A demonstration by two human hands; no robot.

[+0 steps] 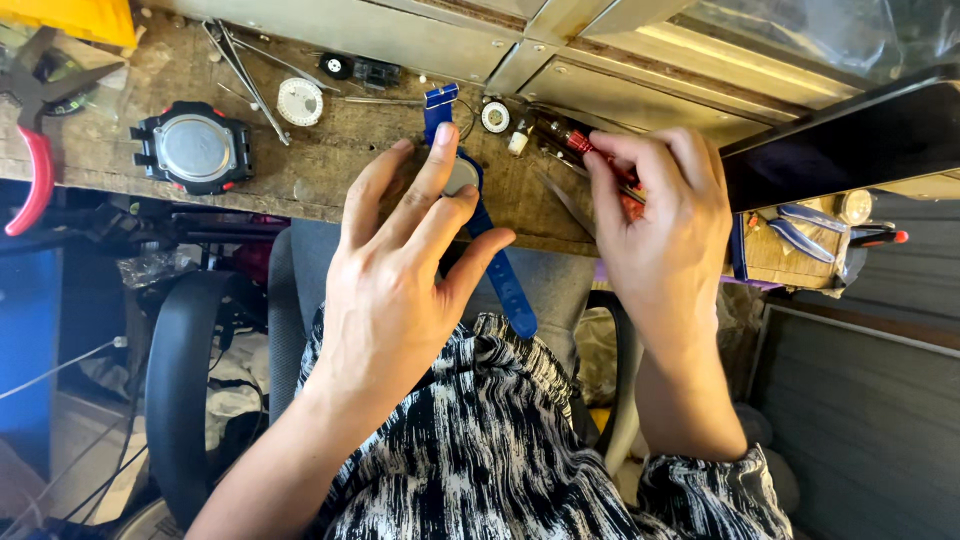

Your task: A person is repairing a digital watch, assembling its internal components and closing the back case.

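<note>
Left hand [400,260] pins the blue-strapped watch [500,260] to the table [330,160]. Right hand [655,215], closed on the red screwdriver [590,150], should keep it upright, pressing gently.

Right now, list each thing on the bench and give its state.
Left hand: pressing the blue watch flat.
Blue watch: face down, strap hanging over the bench edge.
Right hand: gripping the red screwdriver.
Red screwdriver: held, lying almost flat.
Black watch: face down, untouched.
Red pliers: lying open.
Tweezers: lying loose.
</note>
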